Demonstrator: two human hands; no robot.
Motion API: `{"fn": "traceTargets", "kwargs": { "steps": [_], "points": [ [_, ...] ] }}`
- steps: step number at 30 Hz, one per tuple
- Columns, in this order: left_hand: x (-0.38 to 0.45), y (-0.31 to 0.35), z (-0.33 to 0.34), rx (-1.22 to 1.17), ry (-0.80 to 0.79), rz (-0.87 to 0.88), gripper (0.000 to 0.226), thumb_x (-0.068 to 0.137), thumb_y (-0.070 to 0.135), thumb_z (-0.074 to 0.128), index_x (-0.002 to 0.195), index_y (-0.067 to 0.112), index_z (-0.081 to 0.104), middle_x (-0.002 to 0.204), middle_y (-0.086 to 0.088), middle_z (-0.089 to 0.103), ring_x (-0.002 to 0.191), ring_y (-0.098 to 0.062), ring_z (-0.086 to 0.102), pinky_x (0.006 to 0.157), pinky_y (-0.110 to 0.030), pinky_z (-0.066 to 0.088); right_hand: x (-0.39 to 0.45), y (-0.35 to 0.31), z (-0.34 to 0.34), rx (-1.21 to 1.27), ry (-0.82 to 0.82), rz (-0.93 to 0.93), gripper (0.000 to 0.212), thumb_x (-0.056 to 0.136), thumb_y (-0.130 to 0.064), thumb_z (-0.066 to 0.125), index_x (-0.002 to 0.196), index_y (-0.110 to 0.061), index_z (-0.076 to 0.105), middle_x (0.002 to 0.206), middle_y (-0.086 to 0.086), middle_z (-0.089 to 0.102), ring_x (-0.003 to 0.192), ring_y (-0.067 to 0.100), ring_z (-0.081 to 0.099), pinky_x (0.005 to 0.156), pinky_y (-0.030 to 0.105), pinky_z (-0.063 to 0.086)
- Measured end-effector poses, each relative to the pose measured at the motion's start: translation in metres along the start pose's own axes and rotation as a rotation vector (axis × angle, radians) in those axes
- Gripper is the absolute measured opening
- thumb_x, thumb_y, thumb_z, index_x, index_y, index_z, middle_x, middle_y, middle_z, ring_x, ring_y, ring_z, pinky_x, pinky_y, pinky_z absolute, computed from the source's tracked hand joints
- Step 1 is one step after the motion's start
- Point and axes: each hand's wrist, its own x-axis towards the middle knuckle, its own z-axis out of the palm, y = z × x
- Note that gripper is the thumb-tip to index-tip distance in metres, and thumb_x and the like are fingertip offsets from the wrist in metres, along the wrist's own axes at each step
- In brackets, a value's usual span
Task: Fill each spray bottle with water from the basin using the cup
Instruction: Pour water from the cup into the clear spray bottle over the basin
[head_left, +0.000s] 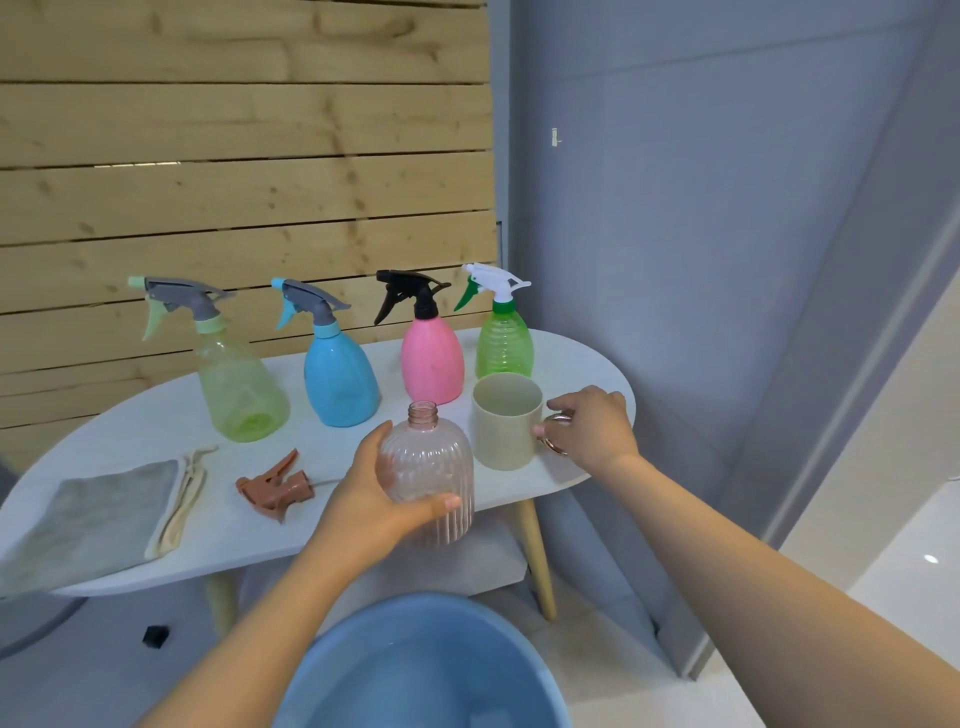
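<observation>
On my far left a grey cloth (104, 512) lies flat on the white oval table (332, 535), with a terracotta trigger head (274, 486) beside it. Behind stand four capped sprayers: yellow-green bottle (236, 387), glossy blue bottle (340, 376), matte pink bottle (432, 361), ribbed green bottle (505, 345). My left hand (374, 512) wraps the clear, fluted, uncapped pink bottle (428, 467) at the table's front edge. Just right of it sits the speckled beige cup (506, 423); my right hand (589, 428) pinches its handle. The round blue basin (421, 670) of water sits below, on the floor.
</observation>
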Motion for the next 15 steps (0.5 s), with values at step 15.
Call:
{"fn": "traceTargets", "kwargs": {
  "steps": [15],
  "points": [
    [-0.063, -0.021, -0.062, 0.062, -0.089, -0.009, 0.130, 0.026, 0.070, 0.082, 0.139, 0.033, 0.031, 0.127, 0.038, 0.035, 0.116, 0.007, 0.047, 0.102, -0.023, 0.038, -0.063, -0.039, -0.002, -0.034, -0.229, -0.042, 0.027, 0.084, -0.012, 0.064, 0.062, -0.028, 0.061, 0.065, -0.007, 0.064, 0.080, 0.019, 0.066, 0.070, 0.029, 0.054]
  ]
}}
